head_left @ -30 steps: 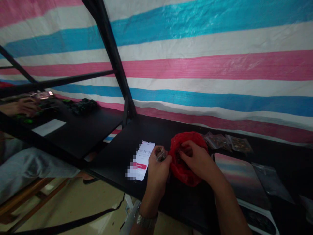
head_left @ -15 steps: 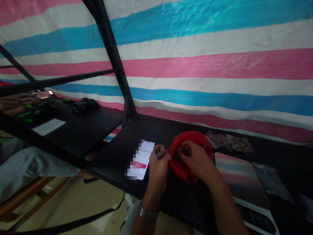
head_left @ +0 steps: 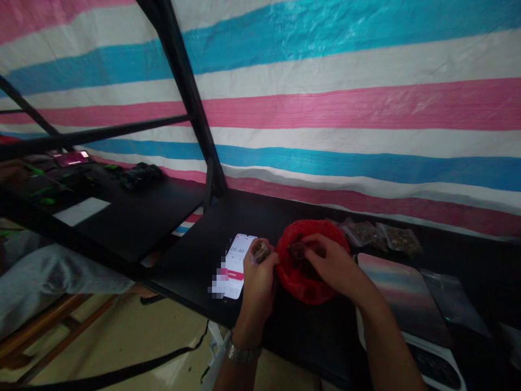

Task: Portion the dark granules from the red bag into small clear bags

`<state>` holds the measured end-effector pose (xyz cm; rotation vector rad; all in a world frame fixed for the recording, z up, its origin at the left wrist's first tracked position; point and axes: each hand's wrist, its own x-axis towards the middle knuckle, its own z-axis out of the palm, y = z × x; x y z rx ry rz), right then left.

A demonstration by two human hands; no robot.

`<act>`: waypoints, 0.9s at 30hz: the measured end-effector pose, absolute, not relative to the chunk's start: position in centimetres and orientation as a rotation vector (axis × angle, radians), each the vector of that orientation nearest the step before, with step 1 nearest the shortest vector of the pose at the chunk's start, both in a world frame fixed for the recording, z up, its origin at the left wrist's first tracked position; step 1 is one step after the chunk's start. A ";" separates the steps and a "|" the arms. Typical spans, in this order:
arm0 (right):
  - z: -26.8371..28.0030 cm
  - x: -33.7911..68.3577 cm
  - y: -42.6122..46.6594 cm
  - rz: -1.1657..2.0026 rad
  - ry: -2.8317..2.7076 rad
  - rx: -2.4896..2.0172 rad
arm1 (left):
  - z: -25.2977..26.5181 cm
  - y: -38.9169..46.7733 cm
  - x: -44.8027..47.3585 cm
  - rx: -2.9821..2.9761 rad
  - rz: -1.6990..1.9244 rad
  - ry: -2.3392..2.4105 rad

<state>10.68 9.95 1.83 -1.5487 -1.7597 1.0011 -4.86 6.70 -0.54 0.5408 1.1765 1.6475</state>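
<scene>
My left hand (head_left: 258, 285) is closed round a small clear plastic bag (head_left: 259, 251), its mouth showing above the fingers. It stands beside the left rim of a red plastic bag (head_left: 315, 293), which lies open on the black table. My right hand (head_left: 336, 266) reaches into that red bag from the right. Its thumb and fingers are drawn together at a small dark item (head_left: 298, 250); whether they grip it, and what it is, I cannot make out. Dark contents inside the red bag are partly hidden by this hand.
A phone (head_left: 236, 255) with a running timer lies left of my left hand. On the right is a kitchen scale (head_left: 402, 296), with a flat clear bag (head_left: 453, 298) beside it. Filled small bags (head_left: 401, 239) lie behind. A black metal frame (head_left: 187, 92) divides off a neighbouring table.
My left hand has shifted slightly left with the small clear bag. The right hand's fingers have moved a little inside the red bag, and a dark item now shows at their tips.
</scene>
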 end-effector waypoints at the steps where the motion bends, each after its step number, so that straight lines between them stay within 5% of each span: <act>1: 1.9 10.8 10.0 0.993 -1.753 -1.564 | -0.6 6.7 -4.9 0.553 1.648 1.187; 10: 1.4 12.4 10.6 0.604 -1.869 -1.780 | -0.4 6.5 -5.3 0.822 1.635 1.367; 18: 1.7 11.3 9.8 0.840 -1.943 -1.583 | -0.3 6.2 -4.4 0.766 1.493 1.232; 27: 1.7 10.5 10.1 0.755 -1.914 -1.730 | 0.8 6.3 -4.6 0.483 1.545 1.082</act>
